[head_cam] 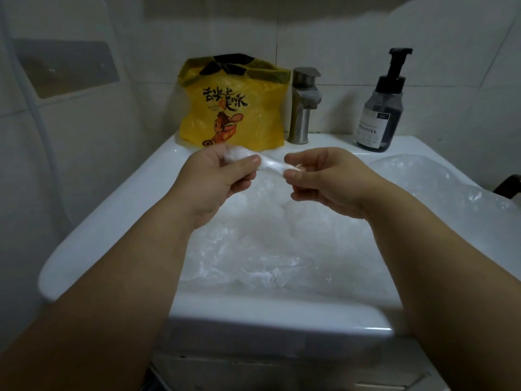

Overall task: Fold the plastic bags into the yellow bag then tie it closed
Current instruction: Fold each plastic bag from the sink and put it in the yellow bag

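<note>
Ok, on my feed L hand (217, 176) and R hand (324, 182) each pinch one end of a rolled clear bag (270, 166), held btwn them over the sink (112, 221); yellow bag (234, 108) stands on back ledge, just left of tap (303, 105). More loose bags (267, 249) lie in basin.

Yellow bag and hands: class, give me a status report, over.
Left hand and right hand pinch one rolled clear bag between them. Yellow bag stands behind, beside tap. More bags heaped in sink.
</note>
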`<action>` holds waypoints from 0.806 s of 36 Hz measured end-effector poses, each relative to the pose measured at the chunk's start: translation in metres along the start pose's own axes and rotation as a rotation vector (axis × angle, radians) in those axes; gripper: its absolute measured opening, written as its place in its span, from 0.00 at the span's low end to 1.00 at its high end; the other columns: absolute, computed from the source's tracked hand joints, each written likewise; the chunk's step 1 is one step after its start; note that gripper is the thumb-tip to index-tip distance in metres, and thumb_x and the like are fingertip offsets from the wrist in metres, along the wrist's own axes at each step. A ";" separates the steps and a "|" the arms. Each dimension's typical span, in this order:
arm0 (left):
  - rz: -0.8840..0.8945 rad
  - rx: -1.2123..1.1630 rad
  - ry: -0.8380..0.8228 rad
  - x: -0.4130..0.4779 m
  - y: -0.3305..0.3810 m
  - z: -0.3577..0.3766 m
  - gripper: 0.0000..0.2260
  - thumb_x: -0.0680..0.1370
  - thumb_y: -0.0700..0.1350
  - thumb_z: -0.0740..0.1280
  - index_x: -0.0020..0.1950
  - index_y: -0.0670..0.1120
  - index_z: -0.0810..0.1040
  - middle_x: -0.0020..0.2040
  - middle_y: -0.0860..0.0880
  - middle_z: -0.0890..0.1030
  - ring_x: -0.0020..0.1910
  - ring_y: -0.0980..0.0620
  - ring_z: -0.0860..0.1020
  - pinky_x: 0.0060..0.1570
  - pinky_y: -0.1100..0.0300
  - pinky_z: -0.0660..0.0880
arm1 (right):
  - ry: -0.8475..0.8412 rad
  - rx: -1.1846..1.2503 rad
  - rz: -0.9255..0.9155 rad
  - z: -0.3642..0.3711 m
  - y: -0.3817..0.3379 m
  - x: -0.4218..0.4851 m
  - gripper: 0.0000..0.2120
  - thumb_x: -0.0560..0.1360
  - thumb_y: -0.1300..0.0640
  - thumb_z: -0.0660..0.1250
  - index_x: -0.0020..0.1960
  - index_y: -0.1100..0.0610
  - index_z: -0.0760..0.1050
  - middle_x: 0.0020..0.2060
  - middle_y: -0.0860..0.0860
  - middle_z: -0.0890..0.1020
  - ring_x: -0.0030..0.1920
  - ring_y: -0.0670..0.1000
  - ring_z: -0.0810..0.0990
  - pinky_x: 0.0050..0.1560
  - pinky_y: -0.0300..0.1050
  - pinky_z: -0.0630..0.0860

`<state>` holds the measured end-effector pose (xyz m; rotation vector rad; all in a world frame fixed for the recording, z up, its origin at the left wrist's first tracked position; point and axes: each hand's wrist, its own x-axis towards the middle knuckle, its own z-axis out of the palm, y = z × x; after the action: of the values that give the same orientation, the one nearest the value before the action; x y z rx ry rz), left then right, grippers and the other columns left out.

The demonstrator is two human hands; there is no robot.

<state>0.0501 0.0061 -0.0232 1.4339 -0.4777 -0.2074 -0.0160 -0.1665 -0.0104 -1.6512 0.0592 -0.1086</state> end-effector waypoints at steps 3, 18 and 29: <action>-0.013 -0.064 0.019 0.001 0.000 0.000 0.04 0.75 0.37 0.69 0.44 0.45 0.79 0.33 0.54 0.79 0.34 0.61 0.77 0.38 0.69 0.76 | -0.029 -0.077 0.047 0.004 0.000 -0.002 0.05 0.76 0.62 0.67 0.48 0.63 0.79 0.35 0.55 0.77 0.32 0.47 0.76 0.35 0.36 0.79; -0.158 0.031 -0.182 -0.005 -0.008 0.017 0.32 0.64 0.66 0.67 0.58 0.44 0.77 0.50 0.48 0.83 0.53 0.50 0.81 0.55 0.53 0.78 | -0.015 -0.234 -0.144 0.042 0.012 -0.002 0.10 0.80 0.57 0.62 0.44 0.60 0.79 0.29 0.47 0.77 0.30 0.44 0.74 0.34 0.38 0.74; -0.193 -0.196 -0.057 0.003 0.003 0.011 0.21 0.83 0.55 0.53 0.48 0.47 0.82 0.43 0.52 0.85 0.47 0.54 0.81 0.50 0.58 0.79 | -0.066 -0.197 -0.106 0.036 0.010 -0.002 0.11 0.79 0.57 0.64 0.45 0.65 0.80 0.28 0.51 0.72 0.28 0.46 0.70 0.33 0.40 0.71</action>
<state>0.0480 -0.0049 -0.0193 1.2836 -0.3549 -0.4391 -0.0142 -0.1311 -0.0229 -1.8537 -0.0706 -0.1324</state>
